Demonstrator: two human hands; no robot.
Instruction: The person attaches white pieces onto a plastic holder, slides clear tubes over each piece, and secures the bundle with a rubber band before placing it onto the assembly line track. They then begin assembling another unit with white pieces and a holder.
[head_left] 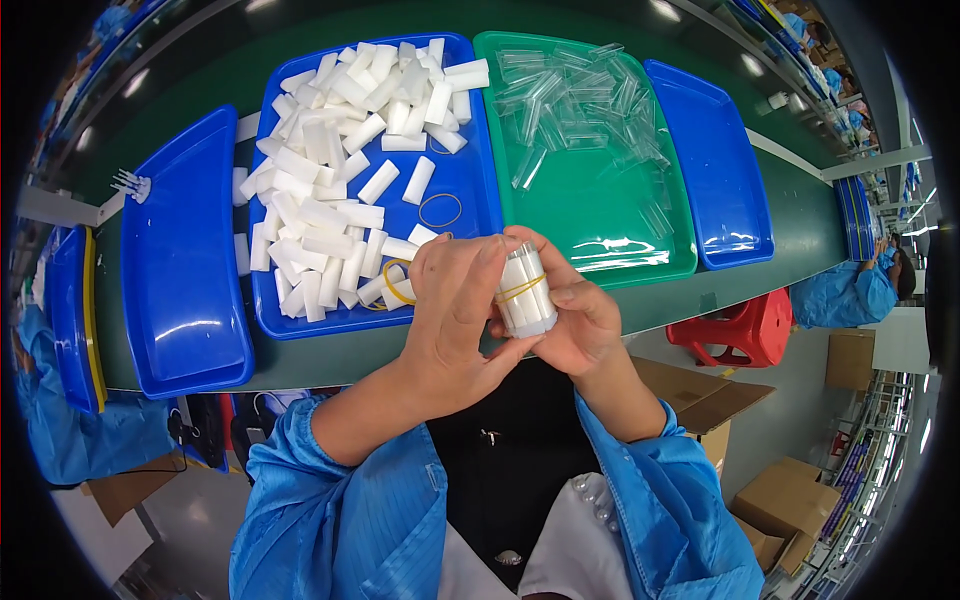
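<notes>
blue sleeves [675,505] nearest, left hand [450,320] and right hand [583,325] grasping a white bundle [528,313] between them, yellow band [519,289] around it, beyond, a blue tray [462,175] of white pieces [380,182], a green tray [590,205] of clear plastic pieces [573,133]

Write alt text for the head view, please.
Left hand and right hand hold a bundle of white rods circled by a yellow rubber band. Beyond, a blue tray holds loose white rods; to its right, a green tray holds clear plastic pieces.
</notes>
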